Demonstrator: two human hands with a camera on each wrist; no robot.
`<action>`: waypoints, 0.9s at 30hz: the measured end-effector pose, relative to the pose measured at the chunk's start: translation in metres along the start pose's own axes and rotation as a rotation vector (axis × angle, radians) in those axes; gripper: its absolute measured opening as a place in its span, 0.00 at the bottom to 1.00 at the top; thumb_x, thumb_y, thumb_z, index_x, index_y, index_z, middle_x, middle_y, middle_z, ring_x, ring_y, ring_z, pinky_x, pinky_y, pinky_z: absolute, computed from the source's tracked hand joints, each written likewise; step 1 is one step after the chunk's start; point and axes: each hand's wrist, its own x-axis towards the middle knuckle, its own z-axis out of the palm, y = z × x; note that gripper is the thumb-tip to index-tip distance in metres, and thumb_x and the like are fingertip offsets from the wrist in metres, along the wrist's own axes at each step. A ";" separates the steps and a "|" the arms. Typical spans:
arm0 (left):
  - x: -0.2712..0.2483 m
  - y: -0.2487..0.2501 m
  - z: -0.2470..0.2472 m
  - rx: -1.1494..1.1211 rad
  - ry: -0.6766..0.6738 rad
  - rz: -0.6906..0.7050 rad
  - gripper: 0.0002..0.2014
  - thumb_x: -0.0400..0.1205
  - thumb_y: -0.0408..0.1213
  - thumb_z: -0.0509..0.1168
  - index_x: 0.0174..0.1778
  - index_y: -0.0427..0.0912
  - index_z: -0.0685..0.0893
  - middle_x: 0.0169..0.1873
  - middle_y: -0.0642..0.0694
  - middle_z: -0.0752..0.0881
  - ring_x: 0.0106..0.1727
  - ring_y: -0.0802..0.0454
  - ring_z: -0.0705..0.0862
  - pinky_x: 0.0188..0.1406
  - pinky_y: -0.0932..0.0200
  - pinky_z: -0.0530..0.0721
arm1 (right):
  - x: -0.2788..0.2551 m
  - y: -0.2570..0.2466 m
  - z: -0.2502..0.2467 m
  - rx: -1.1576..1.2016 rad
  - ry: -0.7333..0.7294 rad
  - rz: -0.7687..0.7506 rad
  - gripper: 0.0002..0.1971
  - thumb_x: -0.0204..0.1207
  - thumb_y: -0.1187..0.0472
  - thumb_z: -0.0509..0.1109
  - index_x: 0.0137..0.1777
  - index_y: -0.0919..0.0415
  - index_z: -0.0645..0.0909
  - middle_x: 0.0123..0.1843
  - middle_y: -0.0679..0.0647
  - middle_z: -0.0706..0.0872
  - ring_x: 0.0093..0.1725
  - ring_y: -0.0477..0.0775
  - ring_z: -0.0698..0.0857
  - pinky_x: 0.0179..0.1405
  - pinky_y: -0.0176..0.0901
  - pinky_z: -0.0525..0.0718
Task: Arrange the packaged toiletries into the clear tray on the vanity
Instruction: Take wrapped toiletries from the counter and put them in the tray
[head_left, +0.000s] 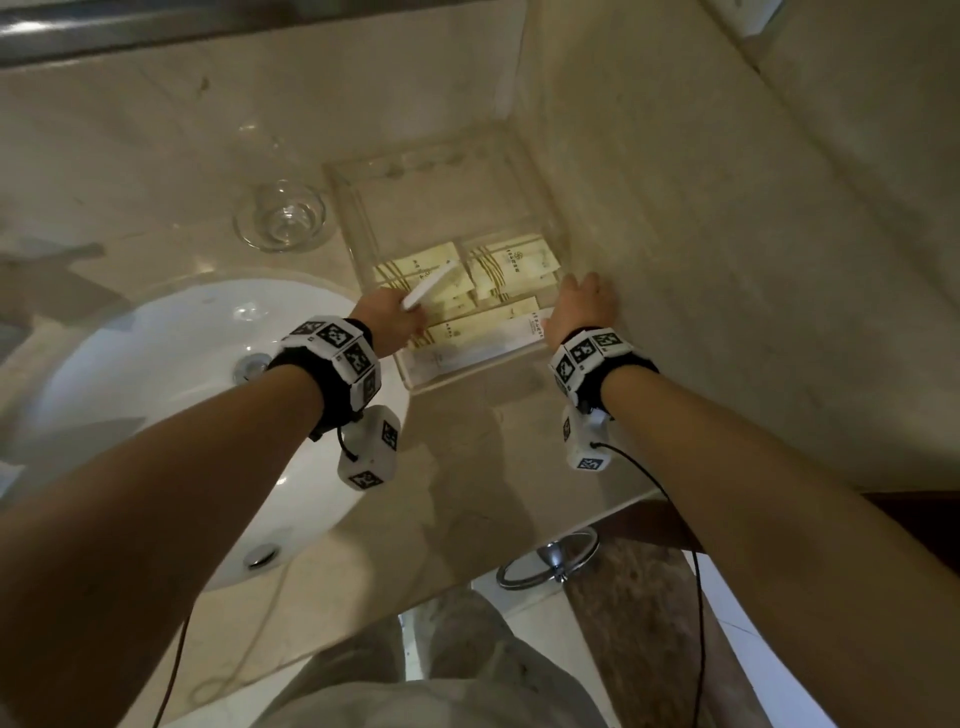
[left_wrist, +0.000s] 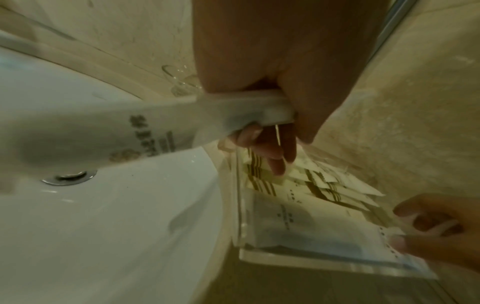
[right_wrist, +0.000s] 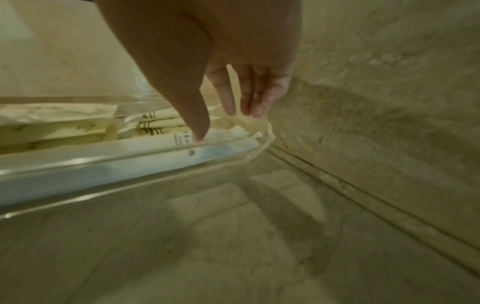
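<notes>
My left hand (head_left: 390, 318) keeps a closed grip on one end of a long white sachet (head_left: 430, 285). Its long axis slants up and away over the clear tray (head_left: 557, 218), above the left front compartment. My right hand (head_left: 581, 306) is open at the tray's right front corner, thumb on the flat white packet (head_left: 470, 354) lying along the tray's front wall. Cream striped sachets (head_left: 511, 265) fill the compartments behind that packet. I judge the left hand nearer: the sachet must swing parallel to the front wall, then drop. A glass dish (head_left: 283, 215) stands left of the tray on the surface (head_left: 498, 457).
</notes>
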 end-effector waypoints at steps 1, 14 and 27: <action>-0.001 0.002 -0.002 -0.096 0.019 0.016 0.14 0.84 0.42 0.58 0.46 0.34 0.83 0.39 0.39 0.86 0.32 0.49 0.82 0.41 0.58 0.83 | -0.002 -0.001 -0.001 -0.012 0.018 -0.025 0.28 0.78 0.60 0.67 0.76 0.61 0.64 0.74 0.62 0.67 0.73 0.63 0.68 0.70 0.54 0.71; -0.031 0.038 -0.049 -0.783 0.159 0.107 0.28 0.85 0.59 0.39 0.39 0.50 0.80 0.31 0.45 0.85 0.30 0.54 0.80 0.31 0.62 0.78 | -0.038 -0.062 -0.044 0.545 -0.318 -0.346 0.23 0.82 0.49 0.61 0.56 0.72 0.82 0.51 0.61 0.88 0.42 0.49 0.82 0.50 0.43 0.81; -0.038 0.023 -0.064 -0.884 0.221 0.027 0.27 0.83 0.58 0.52 0.61 0.40 0.82 0.50 0.44 0.86 0.48 0.48 0.86 0.36 0.60 0.86 | -0.056 -0.076 -0.057 0.717 -0.624 -0.369 0.20 0.76 0.58 0.71 0.66 0.67 0.80 0.63 0.61 0.86 0.60 0.58 0.84 0.63 0.49 0.81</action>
